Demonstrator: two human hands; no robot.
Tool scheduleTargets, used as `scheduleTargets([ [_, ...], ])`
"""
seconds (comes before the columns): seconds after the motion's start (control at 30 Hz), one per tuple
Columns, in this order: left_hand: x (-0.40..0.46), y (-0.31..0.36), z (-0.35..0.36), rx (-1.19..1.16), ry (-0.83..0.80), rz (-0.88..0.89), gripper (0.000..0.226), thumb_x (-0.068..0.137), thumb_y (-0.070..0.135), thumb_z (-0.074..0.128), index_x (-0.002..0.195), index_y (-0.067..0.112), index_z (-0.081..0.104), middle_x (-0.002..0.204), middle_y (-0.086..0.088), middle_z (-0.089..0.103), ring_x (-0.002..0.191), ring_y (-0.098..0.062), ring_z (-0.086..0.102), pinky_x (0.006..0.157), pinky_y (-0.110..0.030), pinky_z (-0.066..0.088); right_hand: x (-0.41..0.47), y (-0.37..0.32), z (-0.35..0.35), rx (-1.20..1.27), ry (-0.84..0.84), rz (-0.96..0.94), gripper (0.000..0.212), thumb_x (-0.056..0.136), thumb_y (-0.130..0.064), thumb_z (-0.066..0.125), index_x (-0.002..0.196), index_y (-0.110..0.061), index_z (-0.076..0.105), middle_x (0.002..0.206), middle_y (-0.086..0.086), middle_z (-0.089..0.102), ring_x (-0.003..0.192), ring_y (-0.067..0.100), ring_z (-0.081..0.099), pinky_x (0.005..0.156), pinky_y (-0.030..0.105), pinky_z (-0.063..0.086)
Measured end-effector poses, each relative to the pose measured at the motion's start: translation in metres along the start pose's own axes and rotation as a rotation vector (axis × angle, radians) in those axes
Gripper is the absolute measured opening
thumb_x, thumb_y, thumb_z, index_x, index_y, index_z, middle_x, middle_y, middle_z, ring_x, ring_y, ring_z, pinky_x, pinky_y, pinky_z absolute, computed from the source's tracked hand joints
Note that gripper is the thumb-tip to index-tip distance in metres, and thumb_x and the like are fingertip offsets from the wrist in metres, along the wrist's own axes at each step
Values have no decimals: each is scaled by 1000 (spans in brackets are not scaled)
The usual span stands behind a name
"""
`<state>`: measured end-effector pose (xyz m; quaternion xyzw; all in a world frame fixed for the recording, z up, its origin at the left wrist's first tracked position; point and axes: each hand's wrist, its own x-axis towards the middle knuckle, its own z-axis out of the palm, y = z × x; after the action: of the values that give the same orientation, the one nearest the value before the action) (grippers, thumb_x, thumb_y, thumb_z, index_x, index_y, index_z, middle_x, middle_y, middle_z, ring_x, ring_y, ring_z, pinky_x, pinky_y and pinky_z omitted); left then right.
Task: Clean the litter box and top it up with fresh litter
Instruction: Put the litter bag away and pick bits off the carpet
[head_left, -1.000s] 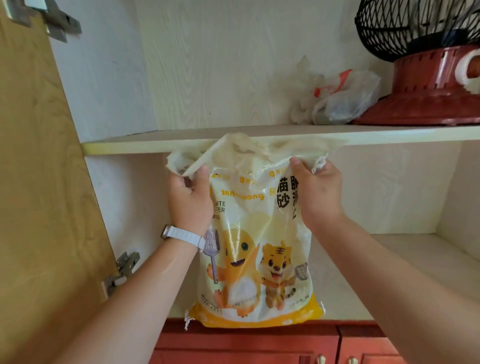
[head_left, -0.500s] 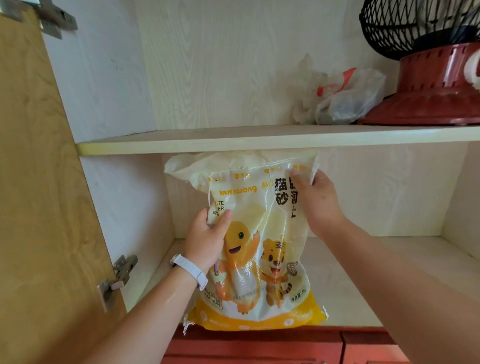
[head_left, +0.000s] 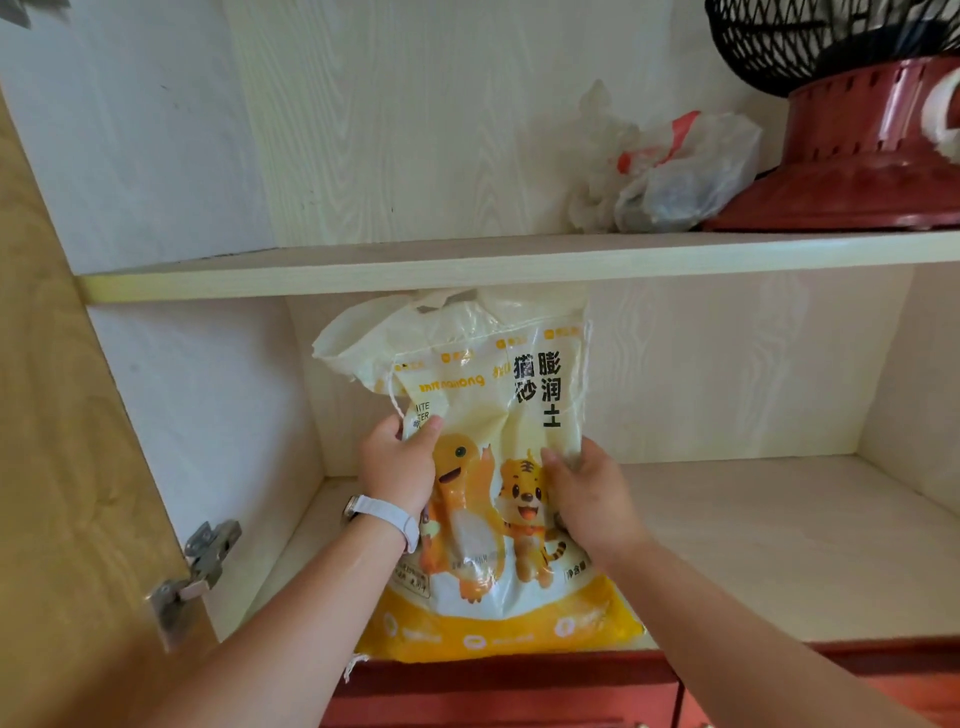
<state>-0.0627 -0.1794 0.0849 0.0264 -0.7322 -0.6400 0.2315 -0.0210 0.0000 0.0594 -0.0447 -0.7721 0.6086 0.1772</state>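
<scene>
Both hands were on the litter bag (head_left: 498, 467), which stood upright on the lower cupboard shelf (head_left: 753, 545), its torn top just under the upper shelf (head_left: 363, 270); the left hand (head_left: 397, 467) and right hand (head_left: 584, 499) had fingers curled, clutching its sides; no litter box was in sight, so by my reckoning cleaning and topping up couldn't be confirmed.

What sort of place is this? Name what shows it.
Most likely a storage cupboard in a home. A wooden door hangs open on metal hinges, pale shelves hold a fan and crumpled plastic bags, and both hands grip a cat litter bag on the lower shelf.
</scene>
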Motion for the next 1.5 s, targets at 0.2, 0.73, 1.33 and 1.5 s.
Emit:
scheduleTargets([
  [0.2,24,-1,7,-48,-2,-38,15,90,27,68,77,19,67,74,-3,69,64,-20,61,58,-29,49,24,4,9,33,66,39,14,97,-27,51,97,-24,64,86,-2,74,79,15,71,68,31,58],
  [0.73,117,-6,42,-95,45,-32,10,83,22,74,77,14,71,68,-4,69,59,-24,61,62,-43,55,121,9,40,86,148,-51,11,97,-24,51,93,-25,61,88,-1,70,84,15,66,75,32,54],
  [1.33,152,-26,55,66,1,-11,17,89,35,67,87,18,65,85,-2,71,78,-19,68,71,-34,54,170,23,60,-64,89,-56,8,99,-27,47,103,-23,53,87,-10,60,77,5,55,68,22,40],
  [1.5,146,-30,36,55,-77,23,34,77,41,76,101,21,64,96,3,73,81,-13,72,82,-43,59,161,15,50,-122,63,-3,14,94,-27,50,102,-16,52,88,-5,61,83,18,60,69,31,46],
])
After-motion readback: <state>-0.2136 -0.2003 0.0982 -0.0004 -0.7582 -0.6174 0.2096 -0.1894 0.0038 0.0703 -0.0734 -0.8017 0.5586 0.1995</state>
